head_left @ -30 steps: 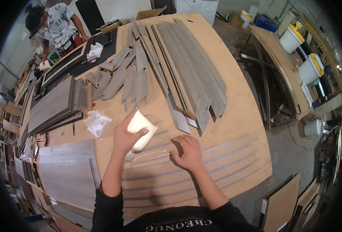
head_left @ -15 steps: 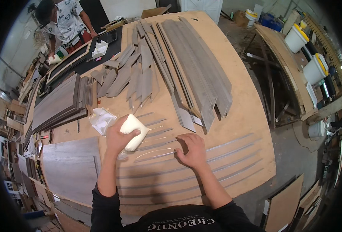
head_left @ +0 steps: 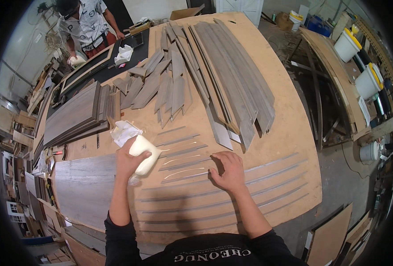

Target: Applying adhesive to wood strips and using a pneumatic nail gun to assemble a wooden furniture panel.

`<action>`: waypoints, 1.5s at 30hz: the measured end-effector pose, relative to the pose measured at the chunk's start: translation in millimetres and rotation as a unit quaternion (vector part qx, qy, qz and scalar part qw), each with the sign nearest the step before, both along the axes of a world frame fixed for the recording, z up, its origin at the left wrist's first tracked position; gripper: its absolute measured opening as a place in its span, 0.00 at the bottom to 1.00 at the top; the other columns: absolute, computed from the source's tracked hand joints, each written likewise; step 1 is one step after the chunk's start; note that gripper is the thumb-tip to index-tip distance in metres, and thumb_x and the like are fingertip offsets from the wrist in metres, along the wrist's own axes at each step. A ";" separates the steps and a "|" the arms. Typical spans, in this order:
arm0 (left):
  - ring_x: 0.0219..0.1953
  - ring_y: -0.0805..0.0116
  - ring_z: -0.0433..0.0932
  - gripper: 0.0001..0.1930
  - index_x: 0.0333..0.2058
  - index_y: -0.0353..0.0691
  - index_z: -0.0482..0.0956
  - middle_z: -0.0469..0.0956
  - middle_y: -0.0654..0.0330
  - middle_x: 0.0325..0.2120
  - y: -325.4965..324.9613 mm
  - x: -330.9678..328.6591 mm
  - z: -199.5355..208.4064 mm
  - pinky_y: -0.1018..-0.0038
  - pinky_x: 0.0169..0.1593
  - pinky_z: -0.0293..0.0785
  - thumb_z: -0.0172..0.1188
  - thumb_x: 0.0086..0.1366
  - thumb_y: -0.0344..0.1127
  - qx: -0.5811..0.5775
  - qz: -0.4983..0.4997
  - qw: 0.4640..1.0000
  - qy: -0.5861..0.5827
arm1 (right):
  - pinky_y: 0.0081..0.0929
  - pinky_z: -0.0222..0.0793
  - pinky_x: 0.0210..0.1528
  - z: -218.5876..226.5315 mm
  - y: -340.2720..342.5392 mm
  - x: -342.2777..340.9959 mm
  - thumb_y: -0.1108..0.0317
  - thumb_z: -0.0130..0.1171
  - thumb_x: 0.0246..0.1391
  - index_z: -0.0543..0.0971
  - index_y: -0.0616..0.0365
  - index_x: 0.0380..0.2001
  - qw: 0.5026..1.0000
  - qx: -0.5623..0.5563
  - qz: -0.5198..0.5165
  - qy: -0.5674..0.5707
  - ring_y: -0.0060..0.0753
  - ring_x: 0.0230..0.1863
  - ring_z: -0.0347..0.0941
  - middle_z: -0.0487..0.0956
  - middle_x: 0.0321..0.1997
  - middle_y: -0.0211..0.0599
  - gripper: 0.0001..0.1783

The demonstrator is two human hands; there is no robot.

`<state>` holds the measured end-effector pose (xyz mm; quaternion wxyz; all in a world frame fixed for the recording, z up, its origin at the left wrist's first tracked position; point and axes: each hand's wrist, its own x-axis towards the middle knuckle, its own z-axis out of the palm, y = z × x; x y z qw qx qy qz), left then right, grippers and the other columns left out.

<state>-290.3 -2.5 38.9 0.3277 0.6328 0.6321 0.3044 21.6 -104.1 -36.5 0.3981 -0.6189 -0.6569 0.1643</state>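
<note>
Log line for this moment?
left hand: holds cream pouch | right hand: open, over thin grey strips | cream lines: among strips

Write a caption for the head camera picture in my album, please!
Left hand holds a cream-coloured bag near thin grey strips; right hand curls above the table.

Gripping a bag [head_left: 146, 164] in the left hand [head_left: 127, 159], beside short strips [head_left: 183, 178] with cream lines [head_left: 185, 169] among them. Holding the right hand [head_left: 230, 170] curled near their right ends. Facing offcuts [head_left: 177, 95] and boards [head_left: 232, 75] across the table [head_left: 294, 137], with a co-worker [head_left: 87, 29] beyond.
</note>
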 end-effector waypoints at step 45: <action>0.36 0.70 0.81 0.28 0.48 0.38 0.80 0.84 0.57 0.35 60.0 28.1 1.4 0.72 0.42 0.77 0.76 0.45 0.34 0.065 -0.059 0.990 0.114 | 0.40 0.62 0.55 3.5 1.4 2.4 0.63 0.65 0.41 0.77 0.52 0.44 1.000 0.008 -0.003 0.007 0.43 0.51 0.72 0.78 0.44 0.36 0.23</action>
